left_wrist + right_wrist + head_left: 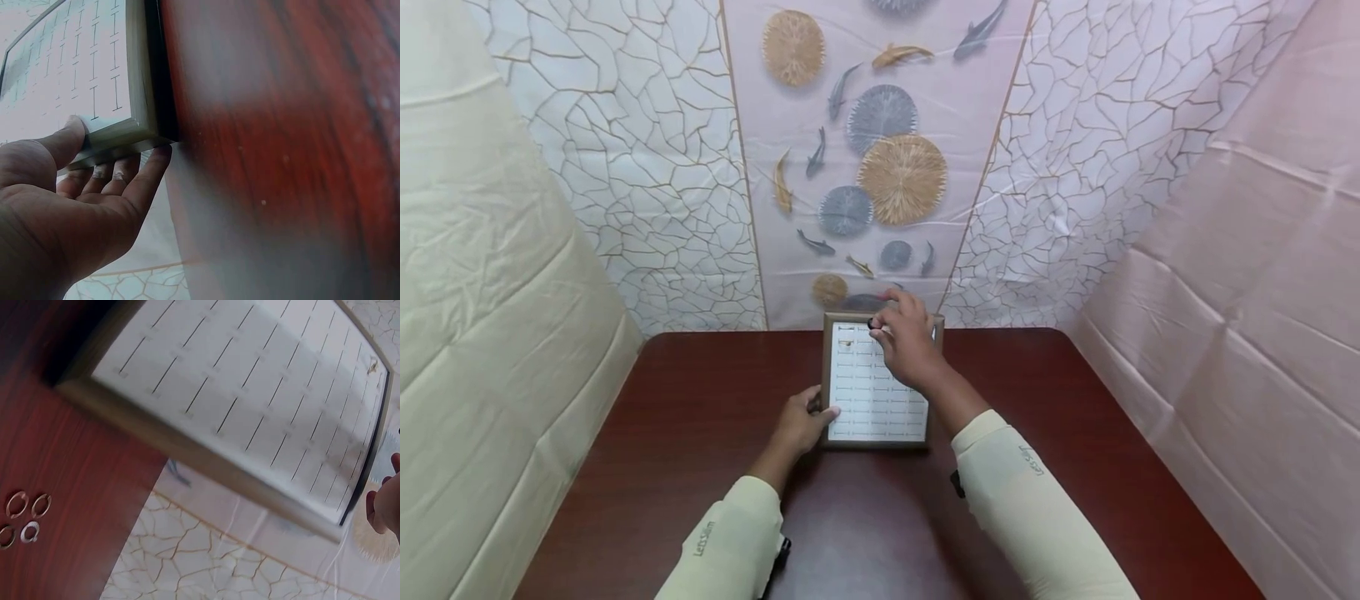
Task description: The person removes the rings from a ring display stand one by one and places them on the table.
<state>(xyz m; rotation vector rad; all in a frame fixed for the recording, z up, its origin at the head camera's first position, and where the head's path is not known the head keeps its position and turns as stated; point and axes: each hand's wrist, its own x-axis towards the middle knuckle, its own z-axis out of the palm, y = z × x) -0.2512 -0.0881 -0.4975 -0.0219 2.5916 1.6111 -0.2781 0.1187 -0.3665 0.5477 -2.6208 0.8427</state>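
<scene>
A ring display case (827, 367) with a brown frame and a white slotted insert (872, 392) stands tilted up on the table. My left hand (801, 423) grips its left side, thumb on the front and fingers behind, as the left wrist view also shows. Over the top edge, my right hand (910, 342) pinches a small dark rounded piece (872, 323) between thumb and index finger; I cannot tell its kind. One gold-coloured ring (846, 344) sits in a slot near the upper left. In the right wrist view only part of the right hand (386, 503) shows.
Several rings (41, 505) lie on the table beside the case in the right wrist view; the right forearm hides that area from the head view. The dark red table (700, 467) ends at a patterned cloth backdrop (685, 208), with quilted cloth walls (1195, 317) on both sides.
</scene>
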